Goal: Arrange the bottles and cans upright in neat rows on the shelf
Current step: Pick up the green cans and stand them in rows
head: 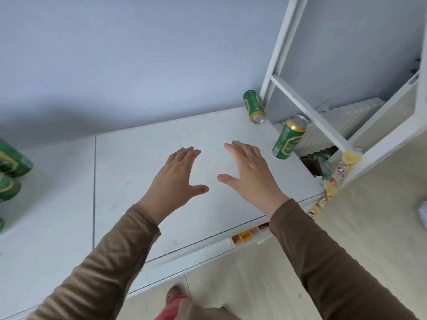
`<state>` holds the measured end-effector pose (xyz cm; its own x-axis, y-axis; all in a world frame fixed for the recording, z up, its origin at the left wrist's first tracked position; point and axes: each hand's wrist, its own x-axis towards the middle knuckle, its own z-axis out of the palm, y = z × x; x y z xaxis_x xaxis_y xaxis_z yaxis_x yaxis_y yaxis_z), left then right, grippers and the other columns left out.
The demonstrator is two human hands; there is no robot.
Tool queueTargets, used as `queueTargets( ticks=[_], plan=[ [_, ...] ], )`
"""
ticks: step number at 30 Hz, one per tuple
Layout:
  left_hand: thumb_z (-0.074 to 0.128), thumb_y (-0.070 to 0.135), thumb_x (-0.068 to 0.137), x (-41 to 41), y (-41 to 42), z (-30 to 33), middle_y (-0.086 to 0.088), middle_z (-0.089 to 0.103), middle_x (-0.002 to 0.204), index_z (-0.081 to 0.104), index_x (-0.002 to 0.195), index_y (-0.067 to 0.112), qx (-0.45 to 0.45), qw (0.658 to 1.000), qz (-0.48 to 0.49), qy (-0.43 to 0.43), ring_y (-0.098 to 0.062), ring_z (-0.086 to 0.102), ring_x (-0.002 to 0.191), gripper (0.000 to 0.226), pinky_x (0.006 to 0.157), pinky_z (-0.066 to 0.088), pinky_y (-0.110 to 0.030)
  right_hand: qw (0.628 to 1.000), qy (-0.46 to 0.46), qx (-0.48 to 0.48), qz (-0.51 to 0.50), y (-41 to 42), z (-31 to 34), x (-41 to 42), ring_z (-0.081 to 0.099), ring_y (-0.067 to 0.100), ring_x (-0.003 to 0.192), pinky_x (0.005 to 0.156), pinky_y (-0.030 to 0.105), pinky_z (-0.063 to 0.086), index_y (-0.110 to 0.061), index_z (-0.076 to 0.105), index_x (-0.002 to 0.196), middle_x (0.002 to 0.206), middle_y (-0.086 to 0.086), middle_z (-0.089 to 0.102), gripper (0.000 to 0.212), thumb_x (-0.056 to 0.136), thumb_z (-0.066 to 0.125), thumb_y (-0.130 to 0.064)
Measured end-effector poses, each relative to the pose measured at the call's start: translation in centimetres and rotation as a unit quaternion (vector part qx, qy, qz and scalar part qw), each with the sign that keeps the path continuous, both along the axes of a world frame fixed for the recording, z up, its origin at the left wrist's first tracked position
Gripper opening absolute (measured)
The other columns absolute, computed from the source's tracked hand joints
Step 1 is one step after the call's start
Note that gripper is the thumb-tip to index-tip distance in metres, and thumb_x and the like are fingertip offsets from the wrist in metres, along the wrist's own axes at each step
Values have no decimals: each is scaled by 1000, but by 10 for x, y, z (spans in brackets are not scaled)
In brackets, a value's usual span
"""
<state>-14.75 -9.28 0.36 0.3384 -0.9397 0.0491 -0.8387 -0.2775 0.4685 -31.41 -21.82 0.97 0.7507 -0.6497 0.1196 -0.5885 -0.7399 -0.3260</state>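
Both hands, left hand (179, 175) and right hand (248, 173), hover spread and empty above the bench (129, 172). Two green cans stand at two o'clock: the far can (253, 106) and the near can (288, 137), probably the next reach.

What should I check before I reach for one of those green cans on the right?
1. Left hand free: ok, fingers straight, holding nothing.
2. Right hand free: ok, open, holding nothing.
3. Near can upright: ok, though close to the shelf top's right edge.
4. Far can upright: cannot tell, it looks tilted by the wall.
5. Path to the near can: ok, nothing lies between.
6. Cans at the left edge in rows: cannot tell, cut off.
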Motion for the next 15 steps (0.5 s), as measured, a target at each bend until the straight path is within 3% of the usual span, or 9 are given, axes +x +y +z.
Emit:
queueTargets(
  ticks=[6, 15],
  plan=[
    [77, 44, 80, -17, -76, -4, 6, 27, 160, 30, 154, 24, -4, 999, -36, 20, -14, 19, 148, 90, 117, 22, -28, 999, -4, -4, -54, -74, 8, -28, 25, 25, 144, 118, 39, 23, -19, 32, 152, 158, 4, 33, 77, 89, 66, -47],
    [77, 42, 82, -23, -195, -25, 2, 34, 156, 30, 154, 22, 38, 995, -63, 62, -20, 34, 141, 89, 113, 32, -33, 992, 3, -29, -120, -162, 13, -73, 29, 24, 136, 113, 42, 29, -20, 39, 146, 151, 2, 39, 74, 85, 72, -44]
  ],
)
